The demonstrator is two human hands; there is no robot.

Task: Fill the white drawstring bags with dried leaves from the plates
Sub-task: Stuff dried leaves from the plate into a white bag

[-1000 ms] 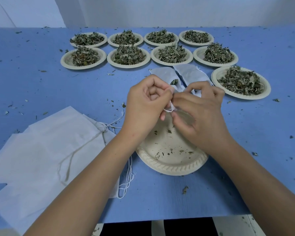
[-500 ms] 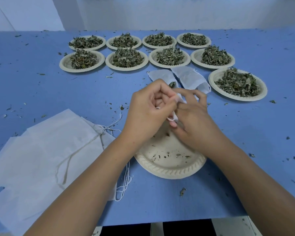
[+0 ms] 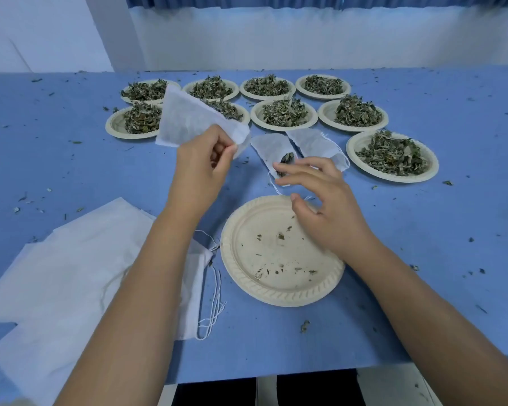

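1. White flat fabric drawstring bags (image 3: pixel 71 273) lay stacked far left; judged light and limp, best taken at the hemmed mouth.
2. Left hand (image 3: pixel 200 174) in the air, thumb and forefinger pinching one thin white bag (image 3: pixel 188 118) by its mouth.
3. Right hand (image 3: pixel 326 212) hovered, fingers loosely spread, holding nothing, over nearly bare beige paper plate (image 3: pixel 276 297); dried green leaves (image 3: pixel 393 155) heaped further right.
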